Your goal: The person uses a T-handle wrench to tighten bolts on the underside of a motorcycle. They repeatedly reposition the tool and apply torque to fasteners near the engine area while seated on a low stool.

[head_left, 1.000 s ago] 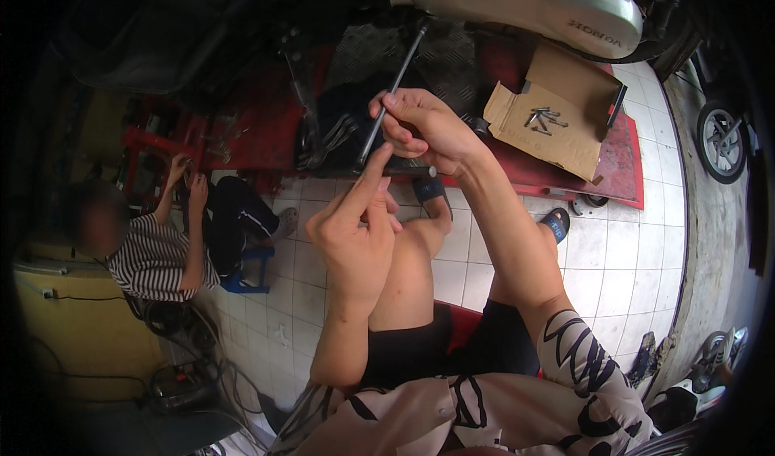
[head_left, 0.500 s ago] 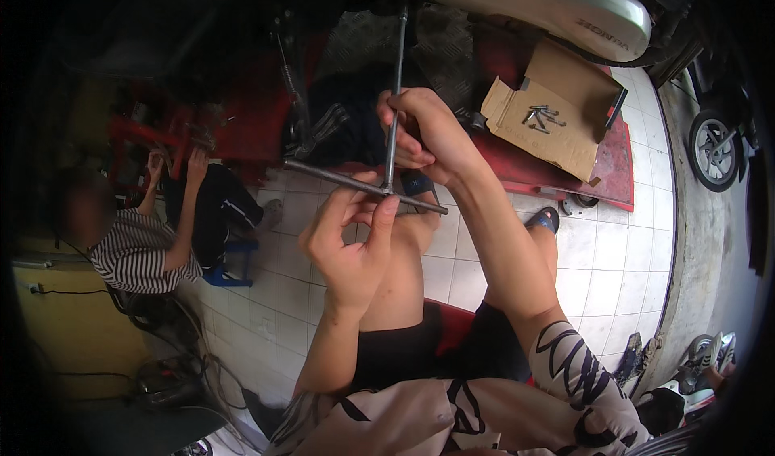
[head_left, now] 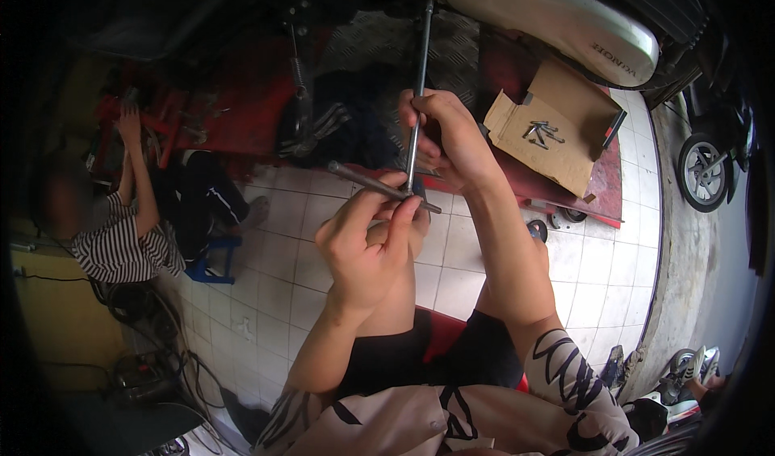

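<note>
My left hand [head_left: 363, 242] is closed on the crossbar [head_left: 355, 175] of a long steel T-wrench [head_left: 422, 52], thumb at the junction. The wrench's shaft runs upward, its far end at the dark underside of a scooter beside a silver cover [head_left: 549, 24]; what that end fits on is too small to tell. My right hand [head_left: 442, 133] grips the shaft partway along, fingers curled round it. Right of this hand, an open cardboard box [head_left: 565, 157] holds several small bolts [head_left: 542, 133].
A red lift platform [head_left: 214, 92] carries dark cloth and metal pieces. At left, a person in striped shirt [head_left: 121, 246] sits on a blue stool [head_left: 211, 266], hands raised at red metalwork. Hoses [head_left: 194, 375] lie lower left; another scooter's wheel [head_left: 701, 169] stands right, shoes below it.
The wrench has swung from slanting to nearly upright and moved slightly right; its crossbar came into view under my left hand. The striped-shirt person's hands rose up and left.
</note>
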Action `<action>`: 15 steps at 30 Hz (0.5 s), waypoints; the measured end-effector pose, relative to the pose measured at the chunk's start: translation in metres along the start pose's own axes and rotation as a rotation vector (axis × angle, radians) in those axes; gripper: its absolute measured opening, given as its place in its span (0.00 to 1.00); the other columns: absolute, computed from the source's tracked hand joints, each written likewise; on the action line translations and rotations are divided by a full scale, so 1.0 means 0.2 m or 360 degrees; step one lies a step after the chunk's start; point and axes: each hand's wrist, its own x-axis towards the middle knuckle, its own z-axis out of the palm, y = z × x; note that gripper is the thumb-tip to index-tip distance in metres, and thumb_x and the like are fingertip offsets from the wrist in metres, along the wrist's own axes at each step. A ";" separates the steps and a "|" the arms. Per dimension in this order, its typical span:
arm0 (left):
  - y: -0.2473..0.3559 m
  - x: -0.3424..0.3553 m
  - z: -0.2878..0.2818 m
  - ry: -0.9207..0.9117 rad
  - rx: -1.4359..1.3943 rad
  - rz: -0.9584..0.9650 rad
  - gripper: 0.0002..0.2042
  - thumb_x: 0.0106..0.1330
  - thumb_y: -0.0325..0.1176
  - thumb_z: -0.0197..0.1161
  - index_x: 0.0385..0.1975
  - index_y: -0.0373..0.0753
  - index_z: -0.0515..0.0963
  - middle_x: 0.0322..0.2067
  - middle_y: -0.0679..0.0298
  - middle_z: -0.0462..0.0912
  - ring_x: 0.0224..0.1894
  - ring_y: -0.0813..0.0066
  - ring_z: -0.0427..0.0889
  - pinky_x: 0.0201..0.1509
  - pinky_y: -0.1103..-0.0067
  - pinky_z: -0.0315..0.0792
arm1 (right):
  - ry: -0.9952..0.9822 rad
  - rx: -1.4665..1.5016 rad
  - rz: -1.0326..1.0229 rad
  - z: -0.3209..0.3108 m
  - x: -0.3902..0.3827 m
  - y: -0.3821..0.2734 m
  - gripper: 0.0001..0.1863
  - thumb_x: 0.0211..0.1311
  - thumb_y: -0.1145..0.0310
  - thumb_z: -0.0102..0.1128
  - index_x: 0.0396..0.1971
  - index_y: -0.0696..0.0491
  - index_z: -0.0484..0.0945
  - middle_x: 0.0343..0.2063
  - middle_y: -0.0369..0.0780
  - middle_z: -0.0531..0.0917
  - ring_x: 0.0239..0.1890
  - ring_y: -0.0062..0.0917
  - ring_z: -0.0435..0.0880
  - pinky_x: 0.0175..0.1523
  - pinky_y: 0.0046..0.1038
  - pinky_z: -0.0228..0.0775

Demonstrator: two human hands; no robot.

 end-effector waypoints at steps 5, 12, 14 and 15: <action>0.01 0.00 0.03 -0.0036 0.0052 0.0074 0.09 0.58 0.19 0.65 0.37 0.25 0.77 0.31 0.58 0.84 0.31 0.76 0.84 0.35 0.83 0.77 | 0.0014 -0.0142 -0.0007 -0.01 0.00 -0.02 0.13 0.66 0.67 0.38 0.21 0.53 0.66 0.06 0.29 0.59 0.06 0.11 0.50 0.12 0.17 0.40; 0.07 -0.03 0.08 0.0108 -0.0652 -0.0495 0.09 0.68 0.26 0.55 0.44 0.28 0.72 0.32 0.56 0.82 0.29 0.74 0.83 0.35 0.83 0.76 | 0.0015 -0.0061 0.0090 0.03 0.01 -0.03 0.16 0.70 0.66 0.40 0.23 0.55 0.69 0.06 0.29 0.60 0.06 0.12 0.51 0.12 0.19 0.39; 0.07 -0.03 0.08 0.0112 -0.1145 -0.0739 0.10 0.71 0.30 0.51 0.46 0.30 0.70 0.32 0.56 0.81 0.30 0.72 0.82 0.36 0.82 0.76 | 0.0099 -0.0210 0.0117 0.04 0.01 -0.03 0.16 0.71 0.65 0.42 0.23 0.55 0.70 0.06 0.28 0.60 0.07 0.11 0.51 0.13 0.19 0.39; 0.06 -0.03 0.08 0.0119 -0.1231 -0.0788 0.11 0.72 0.31 0.50 0.46 0.30 0.69 0.33 0.56 0.81 0.30 0.72 0.82 0.37 0.82 0.76 | 0.0153 -0.0301 0.0122 0.04 0.02 -0.03 0.16 0.71 0.63 0.42 0.23 0.54 0.70 0.06 0.28 0.60 0.07 0.11 0.52 0.13 0.19 0.40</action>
